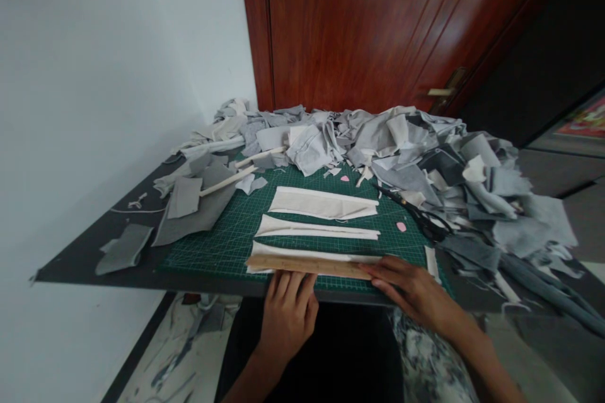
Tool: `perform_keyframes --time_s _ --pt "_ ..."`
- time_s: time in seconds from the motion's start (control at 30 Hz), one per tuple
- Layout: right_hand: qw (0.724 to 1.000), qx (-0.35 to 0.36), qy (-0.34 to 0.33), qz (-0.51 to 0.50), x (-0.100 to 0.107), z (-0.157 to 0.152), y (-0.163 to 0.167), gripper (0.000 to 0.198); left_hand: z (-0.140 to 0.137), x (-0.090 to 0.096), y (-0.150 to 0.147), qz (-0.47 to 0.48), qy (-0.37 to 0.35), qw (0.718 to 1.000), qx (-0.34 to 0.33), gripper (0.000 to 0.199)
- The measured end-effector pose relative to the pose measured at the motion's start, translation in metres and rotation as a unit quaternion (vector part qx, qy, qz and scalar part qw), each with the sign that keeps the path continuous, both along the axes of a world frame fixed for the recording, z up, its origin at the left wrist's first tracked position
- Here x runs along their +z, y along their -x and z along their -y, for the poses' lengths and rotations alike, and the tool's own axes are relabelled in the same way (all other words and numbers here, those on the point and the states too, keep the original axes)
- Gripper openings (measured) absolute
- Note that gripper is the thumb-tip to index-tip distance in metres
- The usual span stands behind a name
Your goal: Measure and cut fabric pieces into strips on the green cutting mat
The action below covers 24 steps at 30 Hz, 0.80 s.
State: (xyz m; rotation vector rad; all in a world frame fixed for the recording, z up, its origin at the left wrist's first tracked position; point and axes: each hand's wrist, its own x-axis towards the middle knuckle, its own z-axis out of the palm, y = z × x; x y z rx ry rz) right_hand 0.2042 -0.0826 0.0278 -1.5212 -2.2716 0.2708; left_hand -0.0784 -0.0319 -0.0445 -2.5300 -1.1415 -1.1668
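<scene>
- At the near edge of the table (108, 284), I have the left hand (287, 312) palm down, fingers side by side and reaching away from me, tips at the brown wooden strip (307, 266), thumb to the right.
- On the right, my right hand (413, 289) angles in leftward, forefinger over the strip's right end, thumb lower and nearer.
- From here I cannot tell whether either hand grips the strip or merely presses it.
- Under the strip lies the nearest white fabric piece (288, 251), along the near side of the green mat (406, 244).
- Farther off, I see a narrow white piece (312, 228), then a wider one (326, 203).
- To their right rest black scissors (431, 225), beside grey scraps (534, 233).
</scene>
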Motion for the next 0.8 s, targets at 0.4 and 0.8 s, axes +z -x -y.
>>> perform_keyframes --time_s 0.4,0.8 --pt "0.988 -0.048 -0.13 0.069 -0.024 -0.012 0.036 0.046 0.006 0.0 -0.002 0.033 0.025 0.999 -0.022 0.042" --pt "0.988 -0.091 -0.122 -0.001 -0.034 -0.025 0.043 0.03 0.005 0.003 -0.002 0.034 0.029 0.999 -0.02 0.042"
